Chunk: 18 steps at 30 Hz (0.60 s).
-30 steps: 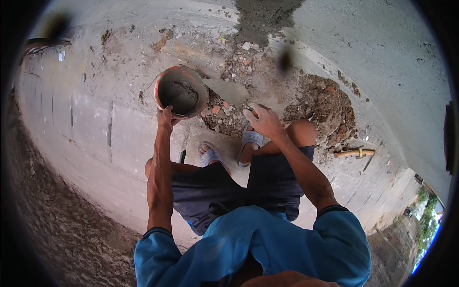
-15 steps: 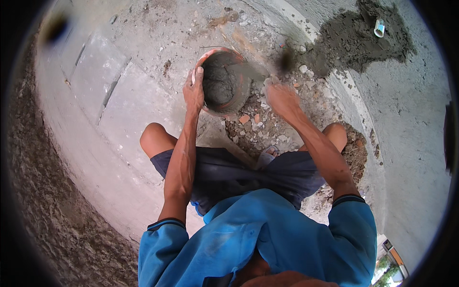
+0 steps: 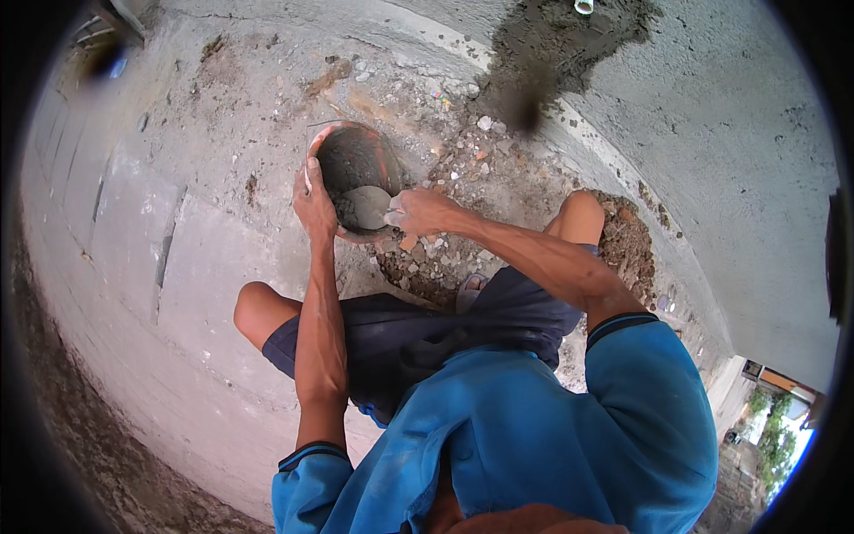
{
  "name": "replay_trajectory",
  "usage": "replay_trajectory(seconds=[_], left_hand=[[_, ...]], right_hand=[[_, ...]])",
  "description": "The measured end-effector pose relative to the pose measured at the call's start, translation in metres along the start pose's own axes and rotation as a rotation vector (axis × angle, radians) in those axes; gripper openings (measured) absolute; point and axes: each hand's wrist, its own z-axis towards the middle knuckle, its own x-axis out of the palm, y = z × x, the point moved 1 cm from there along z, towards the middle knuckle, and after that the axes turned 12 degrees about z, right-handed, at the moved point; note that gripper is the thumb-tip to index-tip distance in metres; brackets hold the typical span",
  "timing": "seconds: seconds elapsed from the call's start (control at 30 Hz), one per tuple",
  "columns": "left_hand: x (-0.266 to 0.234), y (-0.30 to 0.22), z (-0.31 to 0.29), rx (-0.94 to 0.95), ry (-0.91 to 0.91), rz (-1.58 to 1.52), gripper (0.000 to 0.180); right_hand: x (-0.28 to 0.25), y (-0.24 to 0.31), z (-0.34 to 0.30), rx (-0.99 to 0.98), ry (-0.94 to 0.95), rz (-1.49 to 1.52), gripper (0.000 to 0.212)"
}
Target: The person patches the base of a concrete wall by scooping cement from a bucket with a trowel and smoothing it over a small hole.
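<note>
Head view: I'm looking straight down from afar at two bare hands working around one bucket, and both are holding something.
Left hand: the left hand is gripping the bucket's left rim, its thumb lying up over the edge; the other fingers are partly hiding from me.
Right hand: over on the other side, the right hand is closing tightly around a trowel, its fist hiding most of the handle.
Trowel: its rounded grey blade is sitting inside the bucket's mouth, pointing left, toward the lower part of the opening.
Bucket: it's standing on the ground ahead of the knees, its orange-red rim showing through grey crust, and its mouth is facing me; grey mortar is coating the inside.
Ground: broken rubble is lying just beside the bucket, and a brown dirt heap is spreading beyond the right knee.
Wall: a dark wet patch is covering part of the grey wall, a short white pipe poking out of it.
Clothing: the person is wearing a blue shirt and dark shorts; one sandal is peeking out below.
</note>
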Motion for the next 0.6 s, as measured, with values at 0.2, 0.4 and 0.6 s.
replay_trajectory(seconds=[0.2, 0.4, 0.6], left_hand=[[-0.015, -0.006, -0.013, -0.087, 0.07, -0.002, 0.069], [-0.021, -0.055, -0.027, 0.167, 0.108, -0.164, 0.06], [-0.007, -0.005, -0.011, 0.031, 0.036, -0.036, 0.062]], right_hand=[[0.015, -0.017, -0.038, 0.138, -0.093, 0.539, 0.055], [0.011, -0.017, -0.04, 0.098, -0.329, 0.435, 0.06], [-0.021, -0.03, -0.035, 0.126, -0.245, 0.08, 0.058]])
